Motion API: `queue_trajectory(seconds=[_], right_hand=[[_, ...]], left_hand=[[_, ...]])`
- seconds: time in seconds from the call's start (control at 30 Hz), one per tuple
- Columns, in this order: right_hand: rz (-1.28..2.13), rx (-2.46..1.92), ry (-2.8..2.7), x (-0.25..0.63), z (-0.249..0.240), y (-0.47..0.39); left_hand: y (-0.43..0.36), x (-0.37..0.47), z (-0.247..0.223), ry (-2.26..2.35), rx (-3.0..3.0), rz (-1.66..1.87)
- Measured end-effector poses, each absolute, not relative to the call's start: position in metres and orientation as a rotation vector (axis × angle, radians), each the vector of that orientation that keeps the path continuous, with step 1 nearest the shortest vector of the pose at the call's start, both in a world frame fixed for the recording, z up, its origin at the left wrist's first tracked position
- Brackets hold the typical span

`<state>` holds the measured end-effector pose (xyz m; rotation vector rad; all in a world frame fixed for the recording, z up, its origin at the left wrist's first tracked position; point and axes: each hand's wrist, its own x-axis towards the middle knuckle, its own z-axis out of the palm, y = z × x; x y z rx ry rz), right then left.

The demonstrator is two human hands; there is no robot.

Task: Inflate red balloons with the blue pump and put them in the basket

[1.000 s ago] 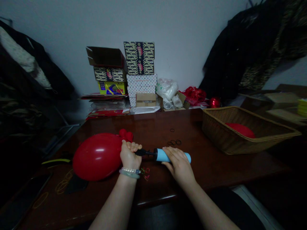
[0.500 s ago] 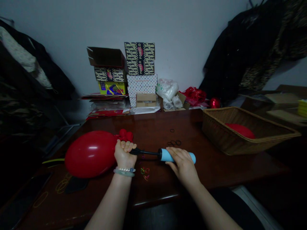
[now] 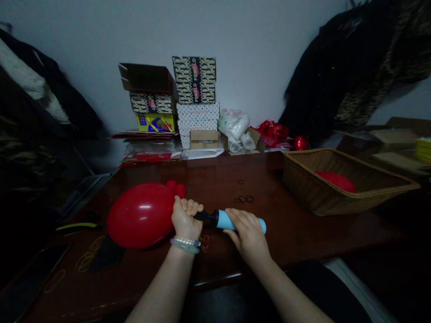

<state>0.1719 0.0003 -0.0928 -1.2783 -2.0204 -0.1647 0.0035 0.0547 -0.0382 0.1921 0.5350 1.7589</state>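
Head view: the red balloon is seen at the left of the worktop, its right end meeting the left hand. The grip of the left hand is closed over that end and the black end of the hand pump; the exact join is hidden by the fingers. The blue barrel of the pump is gripped by the right hand, with fingers laid over the top and thumb along the near side. The pump is held roughly level, with little black shaft exposed between the hands. Two bracelets are worn on the left wrist.

Just behind the balloon's right end, a small red cluster is noted. Black bands are laid out beyond the pump; small coloured bands are partly hidden beside the left wrist. Tan bands and a dark flat item are located at the near left.

A wicker basket is placed at the right, with a red rounded item contained in it. Stacked boxes and a clear plastic bag are observed near the wall.
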Motion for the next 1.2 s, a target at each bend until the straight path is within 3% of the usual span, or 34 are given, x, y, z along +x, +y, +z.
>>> queue_trajectory(seconds=[0.47, 1.2], right_hand=[[-0.241, -1.286, -2.068, 0.196, -0.089, 0.012], [-0.144, -1.280, -2.021, 0.174, -0.095, 0.003]], left_hand=[[0.065, -0.042, -0.024, 0.511, 0.172, 1.830], [0.055, 0.007, -0.038, 0.563, 0.199, 1.761]])
